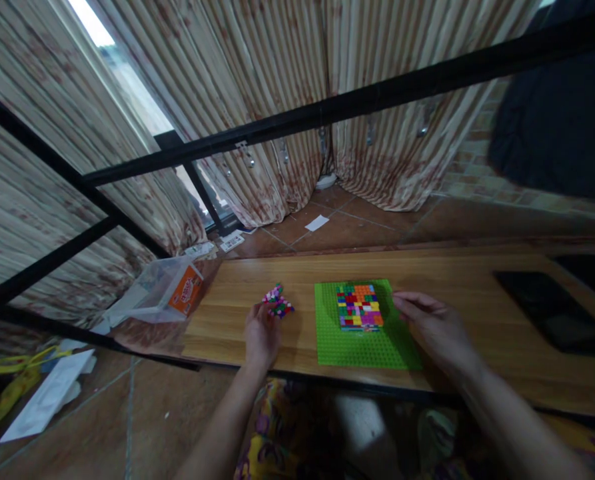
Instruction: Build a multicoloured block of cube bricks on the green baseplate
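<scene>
A square block of multicoloured toy building bricks (pixel 360 307), stacked in layers, stands on a green studded baseplate (pixel 367 353). To the left, a small heap of loose pink, purple, red, green and white bricks (pixel 278 304) lies on the wooden table. At the near left side of that heap is my left hand (pixel 263 335), its fingers curled inward; whatever is between them is hidden. Over the baseplate's right edge, beside the brick block, my right hand (pixel 431 325) has its thumb and fingertips pinched together. Anything in that pinch is too small to tell.
Two dark flat devices (pixel 552 310) rest toward the table's (pixel 467 267) right end. A clear plastic tub with an orange label (pixel 164 293) stands off its left end. Black metal bars (pixel 277 137) cross beyond the table, before striped curtains (pixel 262 67). Papers lie on the tiled floor.
</scene>
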Demonstrator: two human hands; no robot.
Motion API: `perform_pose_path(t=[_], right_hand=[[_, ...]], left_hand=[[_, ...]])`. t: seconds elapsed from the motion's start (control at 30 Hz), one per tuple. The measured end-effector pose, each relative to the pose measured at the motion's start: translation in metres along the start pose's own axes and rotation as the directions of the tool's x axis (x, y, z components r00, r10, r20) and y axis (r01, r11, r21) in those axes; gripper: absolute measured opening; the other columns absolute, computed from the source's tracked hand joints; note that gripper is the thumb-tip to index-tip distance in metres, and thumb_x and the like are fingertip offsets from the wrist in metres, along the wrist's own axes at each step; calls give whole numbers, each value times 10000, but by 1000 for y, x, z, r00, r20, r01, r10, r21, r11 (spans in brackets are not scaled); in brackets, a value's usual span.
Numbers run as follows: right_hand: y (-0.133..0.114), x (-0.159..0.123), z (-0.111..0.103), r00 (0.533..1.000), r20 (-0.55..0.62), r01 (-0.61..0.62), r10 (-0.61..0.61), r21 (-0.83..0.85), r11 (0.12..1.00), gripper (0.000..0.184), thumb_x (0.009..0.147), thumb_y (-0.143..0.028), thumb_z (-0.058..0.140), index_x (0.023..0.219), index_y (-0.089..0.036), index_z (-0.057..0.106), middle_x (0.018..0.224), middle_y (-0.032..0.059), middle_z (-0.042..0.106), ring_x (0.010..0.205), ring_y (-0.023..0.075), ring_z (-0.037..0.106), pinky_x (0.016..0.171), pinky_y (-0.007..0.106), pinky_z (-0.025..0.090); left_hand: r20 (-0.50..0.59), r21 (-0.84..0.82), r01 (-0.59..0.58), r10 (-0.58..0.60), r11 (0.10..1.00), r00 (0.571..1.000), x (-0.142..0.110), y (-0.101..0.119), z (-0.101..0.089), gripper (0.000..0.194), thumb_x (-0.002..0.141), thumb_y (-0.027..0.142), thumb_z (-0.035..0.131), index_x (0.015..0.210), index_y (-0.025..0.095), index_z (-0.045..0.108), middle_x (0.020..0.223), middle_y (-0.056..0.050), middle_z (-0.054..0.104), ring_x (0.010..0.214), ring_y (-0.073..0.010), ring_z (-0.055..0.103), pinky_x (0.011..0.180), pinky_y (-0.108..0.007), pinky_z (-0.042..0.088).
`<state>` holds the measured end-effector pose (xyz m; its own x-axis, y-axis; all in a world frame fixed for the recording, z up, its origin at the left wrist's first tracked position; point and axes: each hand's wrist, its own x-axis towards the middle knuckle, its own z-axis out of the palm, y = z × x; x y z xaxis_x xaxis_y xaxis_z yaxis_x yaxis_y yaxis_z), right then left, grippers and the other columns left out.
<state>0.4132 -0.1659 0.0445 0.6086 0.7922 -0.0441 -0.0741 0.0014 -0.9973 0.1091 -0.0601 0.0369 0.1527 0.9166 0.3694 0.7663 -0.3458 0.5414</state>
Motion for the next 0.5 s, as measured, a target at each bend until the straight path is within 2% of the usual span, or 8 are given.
perform_pose_path(t=[0.2, 0.33, 0.5], right_hand=[[-2, -1, 6, 1000, 14, -21, 21, -22, 1000, 392, 553, -549, 814, 768, -228, 748, 762, 46, 709, 692, 179, 599, 609, 289, 459], [-4, 0, 3, 1000, 13, -22, 22, -14, 1000, 385, 559, -536, 812, 768, -220, 743, 753, 43, 702, 687, 173, 591, 620, 292, 454], [-4, 0, 5, 999, 23, -28, 29, -13, 1000, 370, 580, -523, 801, 777, -215, 745, 754, 44, 702, 676, 165, 583, 613, 289, 449]], left_hand=[[111, 227, -92, 68, 970, 992, 14, 19, 10, 190, 813, 183, 572, 974, 194, 674, 1122, -106, 642, 1042, -255, 578, 927, -418, 459], [147, 397, -57, -2, 916, 989, 20, 31, 15, 180, 856, 247, 536, 929, 178, 686, 1129, -121, 646, 1035, -272, 578, 901, -418, 447], [148, 420, -9, -59, 907, 987, 24, 37, 17, 177, 854, 216, 523, 864, 175, 695, 1087, -110, 667, 1053, -272, 578, 903, -403, 439]])
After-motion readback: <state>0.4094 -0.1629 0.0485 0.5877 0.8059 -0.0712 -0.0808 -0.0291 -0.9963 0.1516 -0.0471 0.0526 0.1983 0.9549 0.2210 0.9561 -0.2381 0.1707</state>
